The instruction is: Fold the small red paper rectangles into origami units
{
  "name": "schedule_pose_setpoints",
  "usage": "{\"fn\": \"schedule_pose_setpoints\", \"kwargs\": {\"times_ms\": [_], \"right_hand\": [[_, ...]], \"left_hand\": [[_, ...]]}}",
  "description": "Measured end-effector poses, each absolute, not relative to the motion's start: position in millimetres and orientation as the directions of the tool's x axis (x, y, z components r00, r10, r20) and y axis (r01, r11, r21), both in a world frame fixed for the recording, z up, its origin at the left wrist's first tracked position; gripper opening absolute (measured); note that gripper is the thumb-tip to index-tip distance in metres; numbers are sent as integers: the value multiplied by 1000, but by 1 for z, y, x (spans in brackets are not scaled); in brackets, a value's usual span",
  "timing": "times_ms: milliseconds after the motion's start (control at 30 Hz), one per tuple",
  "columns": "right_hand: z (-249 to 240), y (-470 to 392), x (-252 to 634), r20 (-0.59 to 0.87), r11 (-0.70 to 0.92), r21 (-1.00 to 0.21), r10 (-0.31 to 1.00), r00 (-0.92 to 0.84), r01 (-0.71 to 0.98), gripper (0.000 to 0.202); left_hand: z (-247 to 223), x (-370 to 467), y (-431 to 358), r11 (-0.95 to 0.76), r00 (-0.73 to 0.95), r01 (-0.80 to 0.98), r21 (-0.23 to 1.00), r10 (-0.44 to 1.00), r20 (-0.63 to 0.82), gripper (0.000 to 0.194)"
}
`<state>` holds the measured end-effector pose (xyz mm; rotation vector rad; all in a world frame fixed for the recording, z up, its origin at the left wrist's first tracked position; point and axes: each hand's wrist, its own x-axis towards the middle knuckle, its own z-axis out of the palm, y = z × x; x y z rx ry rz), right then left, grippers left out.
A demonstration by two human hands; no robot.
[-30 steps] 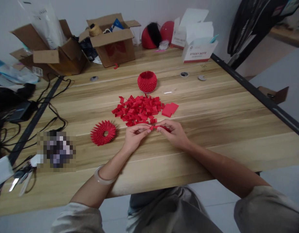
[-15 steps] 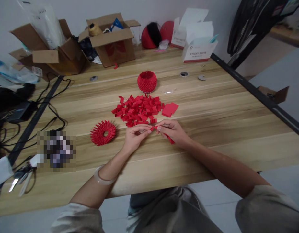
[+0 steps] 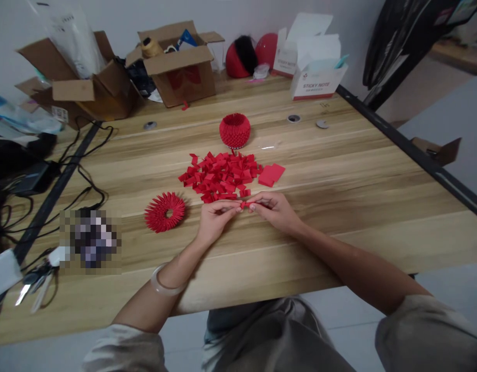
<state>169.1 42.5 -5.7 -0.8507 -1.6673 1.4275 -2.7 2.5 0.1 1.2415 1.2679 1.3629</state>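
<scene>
Between the fingertips of both hands is a small piece of folded red paper (image 3: 245, 204). My left hand (image 3: 217, 219) pinches its left end, and my right hand (image 3: 276, 211) grips the right end. Just beyond the fingers lies a loose pile of folded red paper pieces (image 3: 222, 174). Flat red paper sheets (image 3: 271, 174) lie to the right of that pile. A spiky red paper ring (image 3: 164, 212) rests left of my left hand. Farther back stands a round red bowl shape (image 3: 234, 131) built from folded paper pieces.
Two open cardboard boxes (image 3: 184, 77) stand at the back left, and white sticky-note boxes (image 3: 317, 77) at the back right. Black cables (image 3: 83, 181) run along the left side, near scissors (image 3: 39, 284). A clear plastic scrap (image 3: 268, 145) lies right of the bowl shape.
A red strip that hung below my right hand no longer shows. Both hands stay in nearly the same place, fingers still on the small paper piece.
</scene>
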Motion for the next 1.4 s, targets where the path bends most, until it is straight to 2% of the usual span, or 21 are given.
{"fn": "schedule_pose_setpoints", "kwargs": {"times_ms": [200,467,633,733,833,933,1100,1233,1400], "right_hand": [[-7,42,168,92,102,-995,856,-509,-8,16],[-6,39,168,-93,-167,-983,806,-584,-75,20],[-6,41,168,-109,-171,-984,799,-591,-51,24],[-6,42,168,-38,-66,-997,841,-539,-32,25],[-7,43,169,134,166,-986,879,-458,28,15],[-8,43,171,284,361,-923,870,-403,130,12],[-10,44,173,370,477,-851,842,-393,220,14],[-9,46,173,483,610,-752,767,-423,248,10],[-11,48,174,607,765,-589,631,-482,260,8]], "left_hand": [[-1,-4,1,-125,-109,85,988,985,134,8],[-4,-10,-1,-271,-7,220,937,960,279,9],[-2,-9,-1,-260,-4,238,936,963,269,8],[-2,-5,0,-207,-73,163,965,972,221,9],[-2,-1,0,-128,-139,63,990,981,136,23],[-1,0,1,-49,-129,-6,999,990,48,25],[-2,-3,5,85,-82,-220,972,991,-105,23],[0,-5,8,264,16,-423,867,959,-284,23],[2,-6,9,326,15,-440,837,934,-356,24]]}}
